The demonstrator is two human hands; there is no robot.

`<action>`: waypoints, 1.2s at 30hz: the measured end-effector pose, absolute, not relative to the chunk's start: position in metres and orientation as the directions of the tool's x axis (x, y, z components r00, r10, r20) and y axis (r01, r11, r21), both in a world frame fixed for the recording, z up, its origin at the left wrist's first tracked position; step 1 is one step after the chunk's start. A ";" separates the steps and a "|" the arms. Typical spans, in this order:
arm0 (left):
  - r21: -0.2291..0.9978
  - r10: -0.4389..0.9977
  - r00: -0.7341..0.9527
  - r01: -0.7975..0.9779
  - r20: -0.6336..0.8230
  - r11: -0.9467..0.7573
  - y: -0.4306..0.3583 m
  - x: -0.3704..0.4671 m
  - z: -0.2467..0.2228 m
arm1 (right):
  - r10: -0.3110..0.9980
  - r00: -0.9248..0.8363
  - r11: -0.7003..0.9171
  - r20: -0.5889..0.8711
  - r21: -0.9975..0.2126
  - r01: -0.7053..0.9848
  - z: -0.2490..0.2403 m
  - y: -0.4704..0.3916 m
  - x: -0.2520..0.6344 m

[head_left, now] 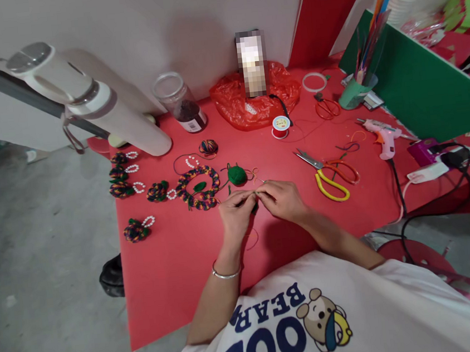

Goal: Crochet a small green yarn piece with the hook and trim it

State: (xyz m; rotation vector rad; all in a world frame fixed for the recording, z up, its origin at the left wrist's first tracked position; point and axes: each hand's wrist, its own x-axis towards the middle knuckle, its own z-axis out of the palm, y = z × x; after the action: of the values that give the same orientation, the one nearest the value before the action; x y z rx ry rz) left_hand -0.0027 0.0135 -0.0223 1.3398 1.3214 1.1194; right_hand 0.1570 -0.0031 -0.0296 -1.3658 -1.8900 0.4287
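Observation:
Above the red table (166,284), my left hand (237,210) and my right hand (281,198) meet at their fingertips. Both are closed in a pinch; a small dark piece shows under the left fingers, too hidden to name. A thin needle or hook (262,181) sticks out by my right fingers. Just beyond the hands lies a green yarn ball (237,174). Left of it is a multicoloured crocheted strip (181,191) curled in a ring, with a green leaf-like piece (200,186) inside. Several yarn flowers with white bead loops, one of them here (135,230), sit at the left edge.
Scissors (322,169) lie open on the right, near a pink glue gun (385,136) and power strip (428,172). Farther back stand a white bottle (128,120), a jar (186,111), a red thread spool (280,127) and a red plastic bag (231,106).

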 end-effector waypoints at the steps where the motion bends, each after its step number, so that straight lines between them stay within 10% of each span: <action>1: 0.985 1.000 0.016 0.174 0.002 -0.005 0.014 -0.003 -0.022 | 0.917 -0.150 0.372 0.369 -0.661 0.652 -0.029 -0.003 0.158; 36: 0.939 0.972 0.233 0.328 0.027 -0.104 0.014 -0.010 -0.016 | 0.918 -0.168 0.390 0.360 -0.730 0.561 -0.029 -0.001 0.161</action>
State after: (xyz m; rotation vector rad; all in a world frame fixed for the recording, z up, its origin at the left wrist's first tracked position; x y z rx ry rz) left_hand -0.0101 0.0141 -0.0163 1.6073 1.2441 0.9015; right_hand 0.1613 -0.0013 -0.0286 -1.2789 -1.8494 0.5633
